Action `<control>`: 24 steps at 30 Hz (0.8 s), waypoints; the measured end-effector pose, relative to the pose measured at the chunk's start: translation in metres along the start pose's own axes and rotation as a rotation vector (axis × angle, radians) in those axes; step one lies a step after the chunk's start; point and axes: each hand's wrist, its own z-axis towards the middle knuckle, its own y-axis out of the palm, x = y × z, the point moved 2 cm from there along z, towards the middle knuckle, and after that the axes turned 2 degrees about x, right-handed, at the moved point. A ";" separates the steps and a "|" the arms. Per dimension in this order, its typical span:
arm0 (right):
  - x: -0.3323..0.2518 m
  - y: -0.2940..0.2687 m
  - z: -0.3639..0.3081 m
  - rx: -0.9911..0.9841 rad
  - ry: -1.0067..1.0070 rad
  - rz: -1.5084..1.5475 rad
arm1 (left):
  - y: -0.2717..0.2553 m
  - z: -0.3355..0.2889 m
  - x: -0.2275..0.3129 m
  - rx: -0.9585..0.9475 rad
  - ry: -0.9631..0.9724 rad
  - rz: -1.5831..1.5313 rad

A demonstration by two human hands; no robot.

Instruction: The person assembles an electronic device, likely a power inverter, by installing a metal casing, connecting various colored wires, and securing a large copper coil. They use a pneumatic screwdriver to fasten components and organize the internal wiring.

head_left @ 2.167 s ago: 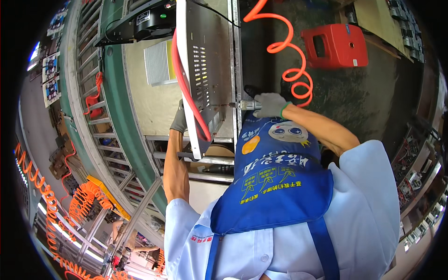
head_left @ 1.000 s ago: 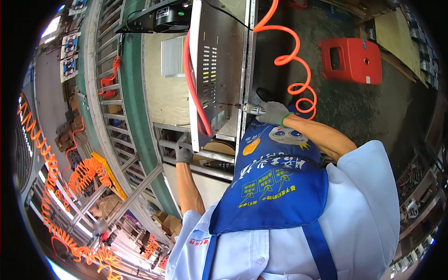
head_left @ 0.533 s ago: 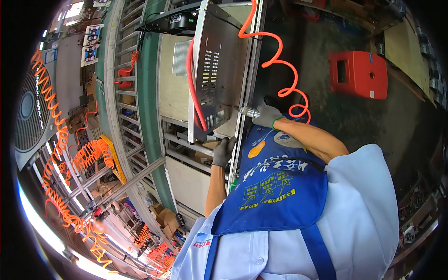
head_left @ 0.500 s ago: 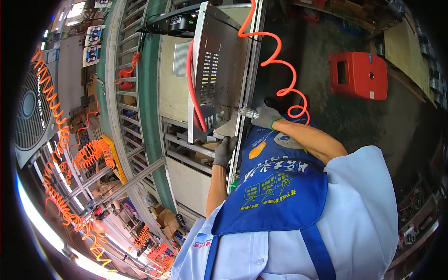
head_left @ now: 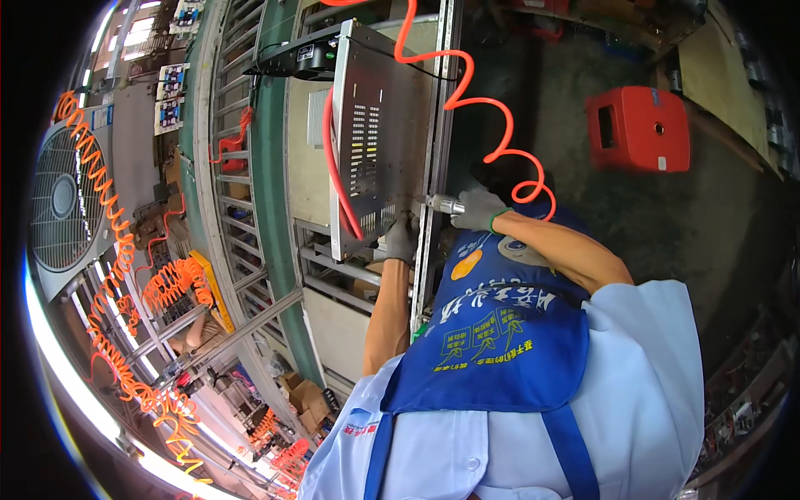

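Observation:
In my right hand (head_left: 482, 209), gloved in grey, is a silver power screwdriver (head_left: 446, 204), its tip pointing left at the lower part of a metal casing (head_left: 400, 125). The casing stands on edge on the workbench and has rows of vent slots. My left hand (head_left: 402, 239), also grey-gloved, is at the casing's near end, just below the driver's tip. Its fingers are drawn together against the metal; whatever lies between them is too small to make out. A thick red tube (head_left: 333, 158) runs along the casing's left side, and a black fan (head_left: 312, 58) sits at its far end.
An orange coiled hose (head_left: 500, 104) hangs over the bench's right edge. On the floor to the right stands a red plastic stool (head_left: 640, 129). A green-edged roller conveyor (head_left: 237, 179) runs along the left, with more coiled hoses and a large grey fan (head_left: 65, 198) beyond.
My left hand has moved up and slightly right, from the casing's near corner to beside the driver's tip. My right hand keeps holding the screwdriver. The whole view has shifted slightly.

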 end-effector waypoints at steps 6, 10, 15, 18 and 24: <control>-0.002 -0.040 -0.028 -0.077 0.066 0.001 | 0.045 0.049 0.002 -0.179 -0.673 -1.661; -0.002 -0.047 -0.028 -0.019 0.095 -0.012 | 0.047 0.067 0.024 -0.221 -0.728 -1.638; -0.011 -0.060 -0.022 -0.061 0.130 -0.029 | 0.034 0.080 0.035 -0.244 -0.729 -1.638; -0.010 -0.067 -0.010 -0.111 0.135 0.007 | 0.021 0.086 0.042 -0.255 -0.683 -1.600; -0.024 -0.072 0.007 -0.055 0.179 -0.104 | 0.022 0.101 0.050 -0.162 -0.744 -1.732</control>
